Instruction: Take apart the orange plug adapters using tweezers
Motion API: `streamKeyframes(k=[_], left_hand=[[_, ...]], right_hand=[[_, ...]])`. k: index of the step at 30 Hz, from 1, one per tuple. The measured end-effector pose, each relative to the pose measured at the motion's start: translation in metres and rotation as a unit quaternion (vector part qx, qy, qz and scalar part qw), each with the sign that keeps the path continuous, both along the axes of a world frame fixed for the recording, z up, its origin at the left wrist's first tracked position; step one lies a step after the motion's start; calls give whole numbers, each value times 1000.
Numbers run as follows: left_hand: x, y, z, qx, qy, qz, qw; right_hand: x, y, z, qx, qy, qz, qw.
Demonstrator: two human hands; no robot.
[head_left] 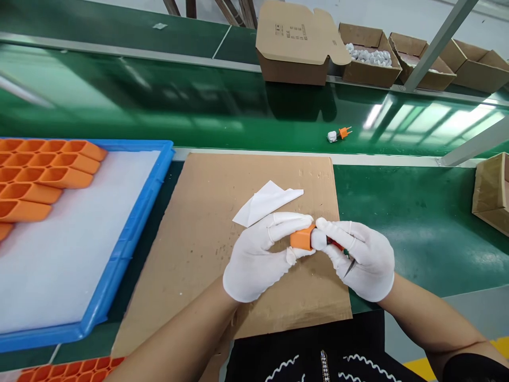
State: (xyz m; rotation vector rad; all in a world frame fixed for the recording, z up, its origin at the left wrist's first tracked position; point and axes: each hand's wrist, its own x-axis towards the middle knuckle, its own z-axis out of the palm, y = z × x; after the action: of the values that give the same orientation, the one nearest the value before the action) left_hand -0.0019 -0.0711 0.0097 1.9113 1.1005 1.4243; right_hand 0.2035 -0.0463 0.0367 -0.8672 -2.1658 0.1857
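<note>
My left hand [264, 255], in a white glove, pinches an orange plastic housing [301, 239] between thumb and fingers. Against the housing's right end sits a white rounded piece [318, 240], with my gloved right hand [360, 257] closed on it. Red and green bits of a small part show behind that piece, mostly hidden by the right fingers. A thin, pointed dark metal tip [350, 267] sticks out from under the right hand; the rest of that tool is covered. Folded white paper [267, 202] lies just beyond my left hand on a cardboard sheet [210, 212].
At left, a blue tray [131, 233] holds rows of orange housings [63, 178]. An orange-and-white plug piece [343, 132] lies on the green surface beyond the cardboard. Cardboard boxes [296, 69] line the back shelf, one [371, 76] with white parts; a metal post [473, 139] stands right.
</note>
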Motion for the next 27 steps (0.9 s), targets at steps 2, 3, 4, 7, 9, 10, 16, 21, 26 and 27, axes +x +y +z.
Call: streamKeyframes(k=[2,3,4,7,9,10,16,21,26,27], left_hand=[[0,0,-1,4,-4,-5,1000],[0,0,-1,5,-4,-6,1000],[1,-1,-1,6,-3,-6,1000],[5,-3,-2,-6,3,6,1000],[10,-6,-2,-25,0,26,999],[13,-7,-2,-34,-5,39,999],[23,-4,-3,-212,-56,79,972],[18,3,-4,-199,-125,24,972],[11,2,-6,-57,-92,-32,994],[11,2,-6,-47,-87,-49,994]], right_hand=[[0,-2,0,6,-4,-10,1000],[-1,-3,0,4,-7,-17,1000],[-1,-5,-1,-1,-13,-27,1000],[-2,-14,-2,-10,-66,-62,996],[-3,-21,-3,-5,-132,-80,988],[-4,-24,-3,-6,-166,-86,982],[-2,-21,2,-122,-127,-27,984],[6,7,12,-376,144,-4,915],[2,17,10,-659,234,144,700],[1,17,8,-677,245,163,674]])
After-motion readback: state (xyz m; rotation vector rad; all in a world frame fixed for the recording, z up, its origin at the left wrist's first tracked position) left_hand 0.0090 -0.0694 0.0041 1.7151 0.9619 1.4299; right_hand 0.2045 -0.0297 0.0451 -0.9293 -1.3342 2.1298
